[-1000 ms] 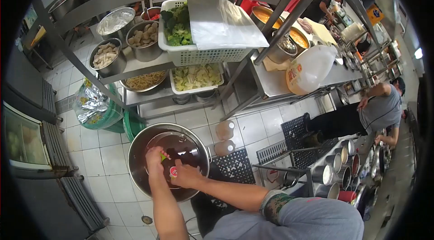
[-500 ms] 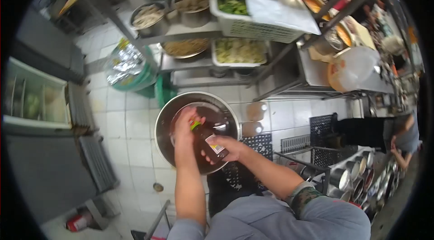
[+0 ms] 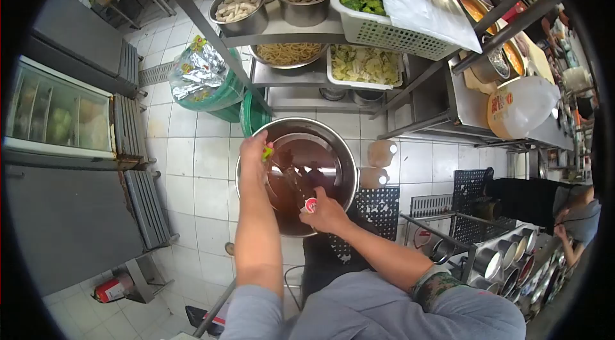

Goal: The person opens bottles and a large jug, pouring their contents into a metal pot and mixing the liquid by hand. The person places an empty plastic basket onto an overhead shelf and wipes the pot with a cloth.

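A large round steel pot (image 3: 349,148) of reddish-brown liquid stands on the floor in front of me. Over its left rim, my left hand (image 3: 255,151) is closed, with a small green-and-yellow piece (image 3: 267,152) at the fingers; I cannot tell whether it is joined to the bottle. Above the near right part of the pot, my right hand (image 3: 328,215) grips a bottle (image 3: 310,205) with a round red and white label. The bottle's outline blends into the dark liquid, and my fingers cover part of it.
Beyond the pot, a steel shelf (image 3: 295,36) holds mushrooms, noodles and baskets of greens. A green bin (image 3: 218,100) is at the far left, and two jugs (image 3: 382,153) stand right of the pot. Another person (image 3: 576,212) is at the far right.
My left hand has moved up and left toward the rim, farther from my right hand. The bottle has turned, showing a red round label instead of the barcode. The view has shifted.
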A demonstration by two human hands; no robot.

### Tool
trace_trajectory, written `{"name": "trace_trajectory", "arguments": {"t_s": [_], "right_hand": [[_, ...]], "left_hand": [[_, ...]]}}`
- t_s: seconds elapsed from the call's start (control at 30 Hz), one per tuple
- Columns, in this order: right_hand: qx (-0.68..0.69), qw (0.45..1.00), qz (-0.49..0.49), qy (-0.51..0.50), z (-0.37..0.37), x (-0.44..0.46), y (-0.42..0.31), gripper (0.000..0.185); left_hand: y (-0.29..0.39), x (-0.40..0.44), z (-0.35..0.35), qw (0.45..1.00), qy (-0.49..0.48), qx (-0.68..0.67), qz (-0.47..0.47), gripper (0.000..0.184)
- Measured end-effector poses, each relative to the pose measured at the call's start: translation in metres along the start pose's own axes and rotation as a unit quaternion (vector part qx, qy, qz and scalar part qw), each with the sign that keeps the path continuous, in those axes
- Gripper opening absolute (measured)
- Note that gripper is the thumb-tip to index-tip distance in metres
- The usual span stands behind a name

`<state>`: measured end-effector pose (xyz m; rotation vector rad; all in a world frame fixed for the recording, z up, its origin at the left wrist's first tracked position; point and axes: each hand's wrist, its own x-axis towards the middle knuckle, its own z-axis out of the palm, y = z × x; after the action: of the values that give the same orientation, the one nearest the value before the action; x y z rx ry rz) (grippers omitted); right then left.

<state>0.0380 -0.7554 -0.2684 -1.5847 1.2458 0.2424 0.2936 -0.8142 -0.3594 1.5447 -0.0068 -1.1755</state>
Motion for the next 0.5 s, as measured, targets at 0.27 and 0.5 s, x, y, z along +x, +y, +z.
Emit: {"name": "trace_trajectory", "arguments": {"t_s": [0.27, 0.5], "right_hand": [[0.180, 0.969, 0.031, -0.166, 0.033, 0.102, 0.102, 0.065], [0.233, 0.962, 0.059, -0.133, 0.037, 0.075, 0.080, 0.060]], "left_hand": [[0.049, 0.065, -0.067, 0.958, 0.004, -0.288, 0.016, 0.031], [0.152, 0.196, -0.098, 0.938, 0.098, -0.318, 0.100, 0.030]]}}
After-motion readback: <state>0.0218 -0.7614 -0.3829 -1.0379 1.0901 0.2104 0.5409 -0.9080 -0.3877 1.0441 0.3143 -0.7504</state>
